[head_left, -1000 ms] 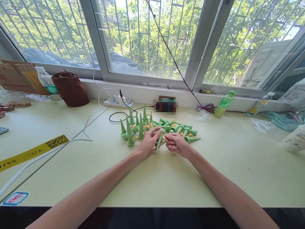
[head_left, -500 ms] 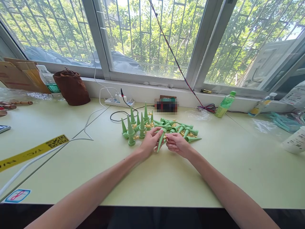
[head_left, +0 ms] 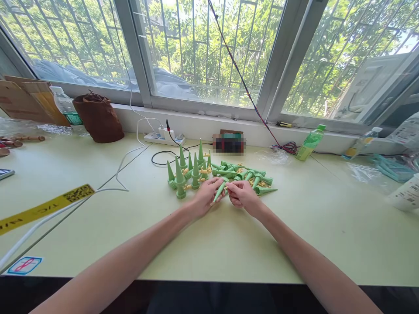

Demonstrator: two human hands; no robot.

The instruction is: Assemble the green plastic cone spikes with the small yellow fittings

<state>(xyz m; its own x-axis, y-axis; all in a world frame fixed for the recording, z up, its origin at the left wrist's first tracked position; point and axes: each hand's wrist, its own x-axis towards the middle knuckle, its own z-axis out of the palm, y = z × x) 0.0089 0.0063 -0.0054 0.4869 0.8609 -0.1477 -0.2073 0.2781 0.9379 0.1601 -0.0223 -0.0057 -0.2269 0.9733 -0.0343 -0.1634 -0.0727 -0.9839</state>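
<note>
Over the middle of the table, my left hand (head_left: 207,194) is closed around a green plant watering spike (head_left: 220,190), its tip slanting down and to the left. Close against the spike's wide end, my right hand (head_left: 242,194) pinches a small yellow valve (head_left: 225,188), mostly covered by the fingers. Left of my hands, several watering spikes (head_left: 180,181) with yellow valves stand upright on their caps. Just behind my right hand lies a loose pile of more green spikes (head_left: 257,179), with yellow valves among them.
A white power strip (head_left: 163,138) with black and white cables sits by the window ledge. A brown pouch (head_left: 97,117) and a clear bottle (head_left: 67,107) stand back left. A green bottle (head_left: 310,143) is back right. A yellow tape strip (head_left: 49,208) lies left.
The spike in my left hand has tilted, its tip swinging left and slightly up. My right fingers have shifted a little, covering more of the yellow valve.
</note>
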